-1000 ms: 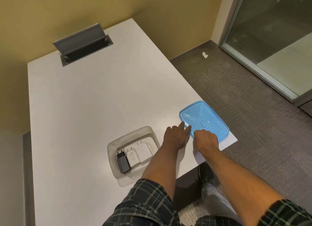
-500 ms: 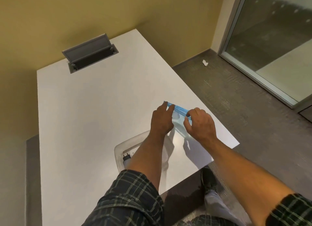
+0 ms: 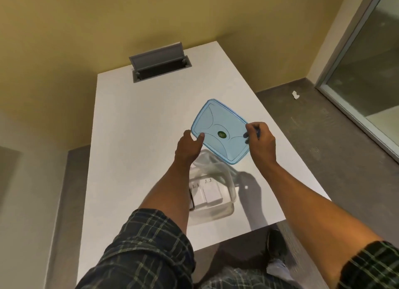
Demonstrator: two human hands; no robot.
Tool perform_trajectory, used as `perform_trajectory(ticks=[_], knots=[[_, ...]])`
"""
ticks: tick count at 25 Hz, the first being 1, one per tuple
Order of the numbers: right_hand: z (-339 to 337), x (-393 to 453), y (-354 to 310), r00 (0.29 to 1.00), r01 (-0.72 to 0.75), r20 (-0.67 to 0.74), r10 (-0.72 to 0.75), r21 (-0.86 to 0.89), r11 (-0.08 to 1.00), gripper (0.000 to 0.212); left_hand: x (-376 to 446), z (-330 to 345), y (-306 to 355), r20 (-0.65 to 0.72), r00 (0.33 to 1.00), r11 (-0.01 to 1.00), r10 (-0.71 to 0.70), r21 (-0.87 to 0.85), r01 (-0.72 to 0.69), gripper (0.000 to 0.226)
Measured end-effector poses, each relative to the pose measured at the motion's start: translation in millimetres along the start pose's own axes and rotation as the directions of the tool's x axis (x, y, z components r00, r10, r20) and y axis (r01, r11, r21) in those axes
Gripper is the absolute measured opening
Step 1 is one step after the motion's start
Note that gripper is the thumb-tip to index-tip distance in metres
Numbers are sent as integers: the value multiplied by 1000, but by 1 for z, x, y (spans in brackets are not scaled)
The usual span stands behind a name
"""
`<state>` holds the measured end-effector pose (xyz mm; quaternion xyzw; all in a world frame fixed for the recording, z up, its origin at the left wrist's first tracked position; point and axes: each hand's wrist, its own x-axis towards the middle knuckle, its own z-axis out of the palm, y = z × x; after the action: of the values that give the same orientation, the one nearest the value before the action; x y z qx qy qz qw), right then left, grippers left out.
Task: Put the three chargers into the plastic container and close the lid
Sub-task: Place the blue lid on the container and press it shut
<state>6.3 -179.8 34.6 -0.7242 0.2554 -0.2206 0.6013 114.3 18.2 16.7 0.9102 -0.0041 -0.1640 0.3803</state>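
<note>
Blue lid (image 3: 220, 130), pinched between both hands' fingers (image 3: 248, 130)

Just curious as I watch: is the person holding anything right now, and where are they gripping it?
Yes, the blue lid. The left hand grips its left edge and the right hand its right edge, holding it in the air above the container.

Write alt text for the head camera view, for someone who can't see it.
Both hands, left hand and right hand, hold a blue lid above a clear plastic container of chargers on a white table.
</note>
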Motion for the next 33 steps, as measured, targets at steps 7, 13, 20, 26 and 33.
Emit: perform_trajectory(ticks=[7,13,20,26,33], knots=[[26,-5,16,950,-211,231,211,-26,977,24,-10,-32,-47,-48,976,847,-213,-508,160,66],[33,-22,36,893,-249,340,293,-167,954,32,-27,-53,-90,51,978,929,-200,-307,206,26],[39,-27,35,724,-250,575,382,-297,921,42,-48,-62,-114,76,970,907,-232,-342,244,31],[56,-32,24,677,-319,632,378,-210,924,22,-41,-58,-108,-128,971,969,-204,-169,182,52],[55,-42,25,703,-485,620,349,58,873,26,-55,-55,-100,232,938,833,-256,-440,336,40]])
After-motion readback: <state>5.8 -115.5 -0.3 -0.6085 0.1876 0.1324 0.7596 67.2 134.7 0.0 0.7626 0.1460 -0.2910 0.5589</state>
